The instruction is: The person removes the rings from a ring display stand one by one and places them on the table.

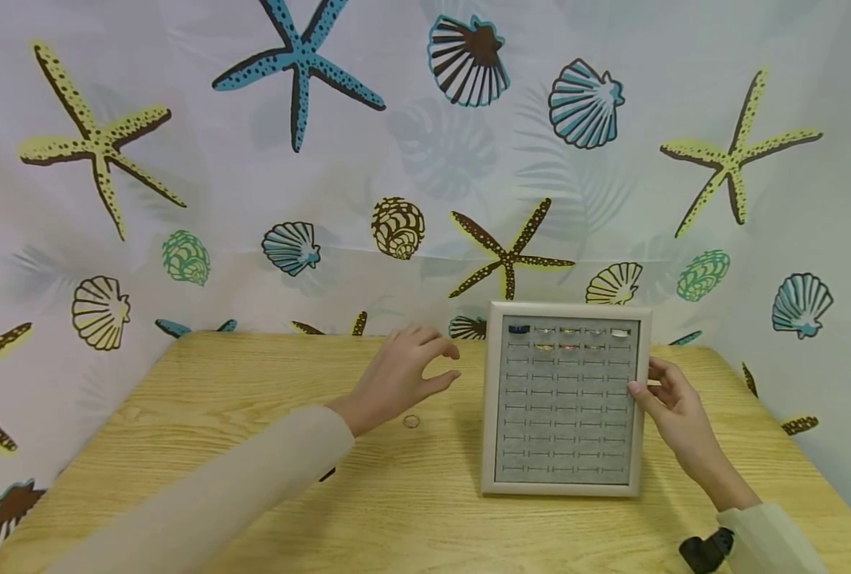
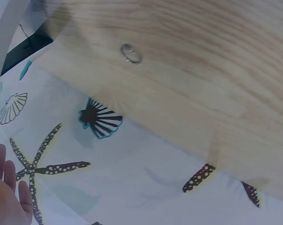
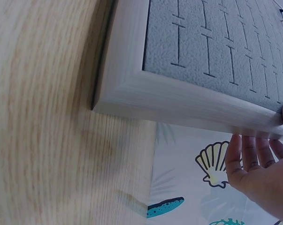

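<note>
A ring display frame [image 1: 569,488] with a pale border and grey slotted foam stands upright, leaning back a little. Several rings [image 1: 570,331] fill its two top rows, among them a dark blue band [image 1: 519,329] at top left. My right hand [image 1: 676,414] grips the frame's right side, thumb on the front border, fingers behind; the right wrist view shows this hand [image 3: 261,171] at the edge too. My left hand [image 1: 407,371] hovers left of the frame, thumb and fingers apart, holding nothing. Below it, a thin ring [image 1: 411,421] lies on the table, also a silver ring [image 2: 131,54] in the left wrist view.
The wooden table [image 1: 253,375] reaches back to a white curtain [image 1: 368,175] printed with starfish and shells. A black wrist device [image 1: 705,550] sits at my right cuff. A small dark piece [image 1: 327,474] shows under my left sleeve.
</note>
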The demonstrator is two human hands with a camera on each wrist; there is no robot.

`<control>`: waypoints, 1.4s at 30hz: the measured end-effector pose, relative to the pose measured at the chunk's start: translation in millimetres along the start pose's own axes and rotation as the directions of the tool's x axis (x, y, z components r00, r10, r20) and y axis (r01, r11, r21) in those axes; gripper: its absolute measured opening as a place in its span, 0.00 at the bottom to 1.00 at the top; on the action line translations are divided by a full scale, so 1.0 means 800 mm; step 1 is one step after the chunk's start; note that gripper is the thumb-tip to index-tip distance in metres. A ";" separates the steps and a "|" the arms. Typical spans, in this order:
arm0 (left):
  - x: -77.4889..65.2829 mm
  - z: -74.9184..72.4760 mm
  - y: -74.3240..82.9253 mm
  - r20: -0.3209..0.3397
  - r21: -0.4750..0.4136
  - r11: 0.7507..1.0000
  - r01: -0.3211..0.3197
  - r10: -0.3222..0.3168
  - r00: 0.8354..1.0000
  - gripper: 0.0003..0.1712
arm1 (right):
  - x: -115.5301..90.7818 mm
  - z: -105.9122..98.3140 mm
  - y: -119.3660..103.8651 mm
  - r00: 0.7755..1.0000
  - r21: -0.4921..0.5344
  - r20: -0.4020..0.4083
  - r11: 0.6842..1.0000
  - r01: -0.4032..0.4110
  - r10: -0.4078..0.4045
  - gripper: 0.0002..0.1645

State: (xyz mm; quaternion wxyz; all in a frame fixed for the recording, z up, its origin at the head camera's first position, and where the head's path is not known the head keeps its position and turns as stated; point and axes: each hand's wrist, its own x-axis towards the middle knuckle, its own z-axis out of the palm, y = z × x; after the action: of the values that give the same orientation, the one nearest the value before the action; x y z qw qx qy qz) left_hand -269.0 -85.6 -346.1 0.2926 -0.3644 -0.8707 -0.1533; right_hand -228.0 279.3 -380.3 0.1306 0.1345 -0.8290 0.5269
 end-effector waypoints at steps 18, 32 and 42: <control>0.054 -0.016 0.040 -0.065 -0.005 0.996 -0.089 0.088 0.994 0.12 | -0.001 0.000 0.001 1.000 -0.002 -0.001 1.000 0.005 -0.005 0.28; 0.075 0.001 0.065 -0.041 0.120 0.993 -0.022 0.027 0.999 0.12 | -0.001 0.000 0.001 1.000 -0.011 0.000 1.000 -0.002 0.002 0.29; 0.082 0.010 0.070 -0.112 0.200 0.980 0.017 0.005 0.994 0.09 | -0.001 0.000 0.001 1.000 -0.012 -0.004 1.000 0.007 -0.007 0.28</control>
State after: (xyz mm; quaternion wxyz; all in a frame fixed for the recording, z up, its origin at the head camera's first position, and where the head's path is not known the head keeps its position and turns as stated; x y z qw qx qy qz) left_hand -268.3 -8.0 -308.4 0.3758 -0.3212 -0.8650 -0.0861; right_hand -227.6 279.5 -381.0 0.1348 0.1354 -0.8315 0.5216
